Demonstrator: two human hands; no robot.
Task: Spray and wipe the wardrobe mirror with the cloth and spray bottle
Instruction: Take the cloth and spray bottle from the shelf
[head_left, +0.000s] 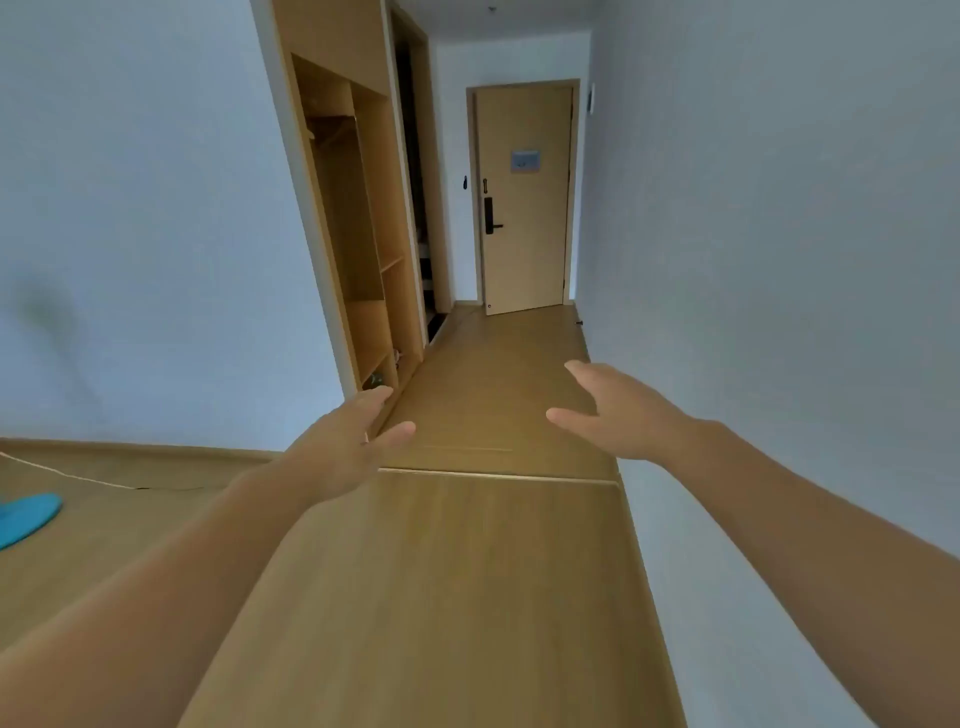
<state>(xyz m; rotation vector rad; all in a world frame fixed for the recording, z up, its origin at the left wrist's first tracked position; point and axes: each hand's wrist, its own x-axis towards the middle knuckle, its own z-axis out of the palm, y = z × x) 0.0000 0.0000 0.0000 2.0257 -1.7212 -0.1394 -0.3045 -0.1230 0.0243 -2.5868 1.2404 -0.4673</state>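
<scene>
Now both stretched forward, fingers spread, empty: left hand (353, 441) near bottom corner of wardrobe (363, 208); right hand (618, 410) well apart from wardrobe, over floor (467, 571).

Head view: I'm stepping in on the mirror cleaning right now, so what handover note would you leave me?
Left hand: open, holds nothing, stretched forward.
Right hand: the same.
Wardrobe stands ahead on the left, shelves open; no mirror, cloth or spray bottle can be made out. A blue item lies on the floor at far left; I cannot tell what it is.
Done: nothing visible.
Left: fetch bottle and cloth, spray, wipe.
</scene>
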